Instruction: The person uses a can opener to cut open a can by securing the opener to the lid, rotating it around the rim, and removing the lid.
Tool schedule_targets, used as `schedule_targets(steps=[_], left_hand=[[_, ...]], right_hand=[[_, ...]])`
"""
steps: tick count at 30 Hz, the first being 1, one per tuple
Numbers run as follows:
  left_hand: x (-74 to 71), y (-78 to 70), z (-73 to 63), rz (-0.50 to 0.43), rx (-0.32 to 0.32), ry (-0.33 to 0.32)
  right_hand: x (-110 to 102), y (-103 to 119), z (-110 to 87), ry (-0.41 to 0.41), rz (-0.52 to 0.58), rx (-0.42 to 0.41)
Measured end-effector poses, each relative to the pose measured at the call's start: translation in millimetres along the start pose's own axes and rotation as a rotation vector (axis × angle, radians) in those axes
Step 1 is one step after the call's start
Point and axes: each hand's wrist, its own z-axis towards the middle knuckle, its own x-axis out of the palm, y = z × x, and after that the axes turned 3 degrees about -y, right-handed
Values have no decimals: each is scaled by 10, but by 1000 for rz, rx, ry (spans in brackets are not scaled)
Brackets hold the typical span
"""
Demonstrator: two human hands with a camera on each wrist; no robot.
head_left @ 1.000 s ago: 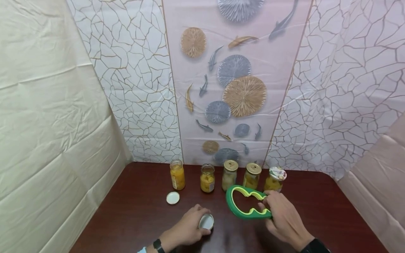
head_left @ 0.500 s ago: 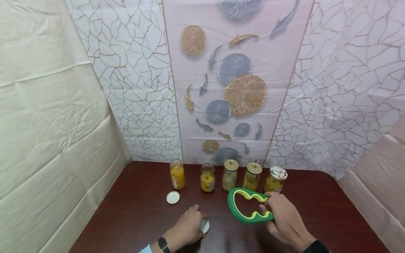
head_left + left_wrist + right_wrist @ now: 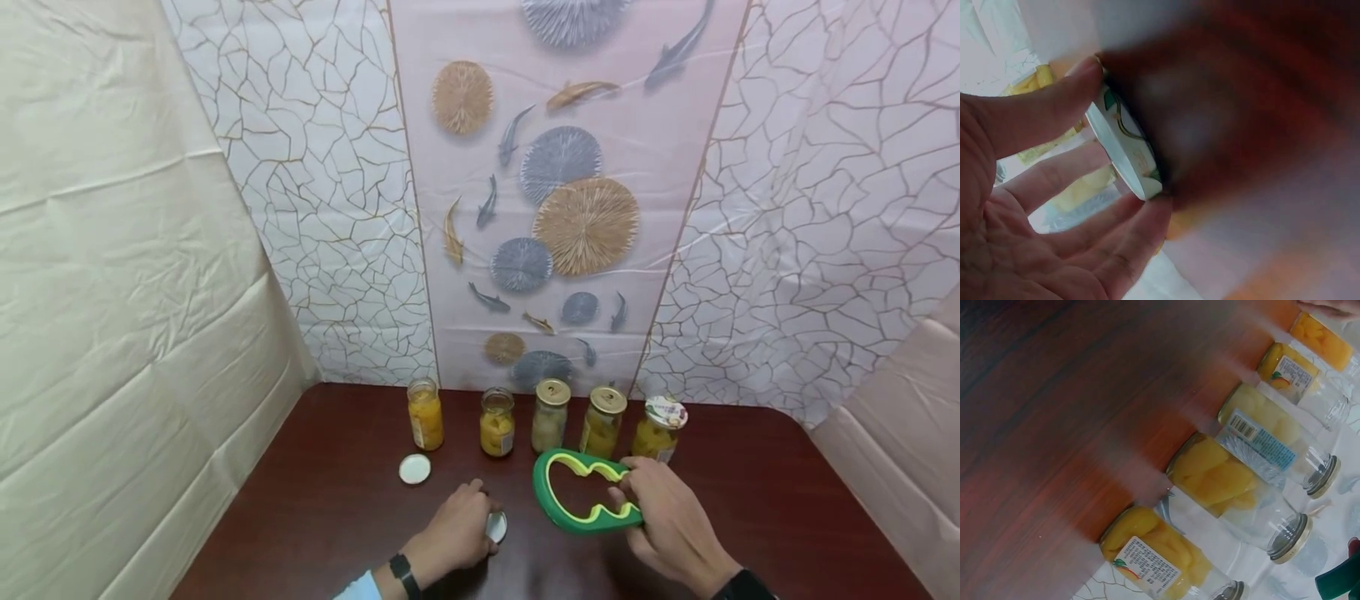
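Printed jar lid (image 3: 1129, 144): sat pinched in the left hand (image 3: 460, 525); seemed light, stiff, best held edgewise. Green jar opener (image 3: 591, 526): projected leftward, gripped in the right hand (image 3: 673, 521); seemed rigid, best held rearward.

We can read no words on the lid (image 3: 1127, 142) near the left wrist view's centre or on the barcode label (image 3: 1262, 440) of the pale-fruit jar (image 3: 1279, 428), right-centre in the right one.
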Motion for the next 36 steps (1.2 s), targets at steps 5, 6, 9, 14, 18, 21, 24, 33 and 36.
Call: schedule_targets(steps=[5,6,9,14,18,21,24,33,36], left_hand=[[-29,7,170,2,6,5],[-37,5,202,-3,1,11],[-53,11,295,-25,-25,33],[-76,30,430,-42,-65,25],[-81,37,479,-13,-50,-7],[-77,37,499,28,-25,-36],[-85,28,517,38,-16,-50],[-70,88,571,31,-24,-102],[-99,92,580,16,-68,-113]], right_hand=[[-21,0,25,-25,-1,-23],[-27,0,27,-34,0,-30],[-45,5,24,-38,-1,-36],[-79,14,16,3,-13,-23],[-109,19,22,30,-25,-18],[-128,21,25,24,-23,-25],[-141,27,20,17,-17,-36],[-157,62,5,-3,-16,-64],[-165,63,-9,3,-25,-54]])
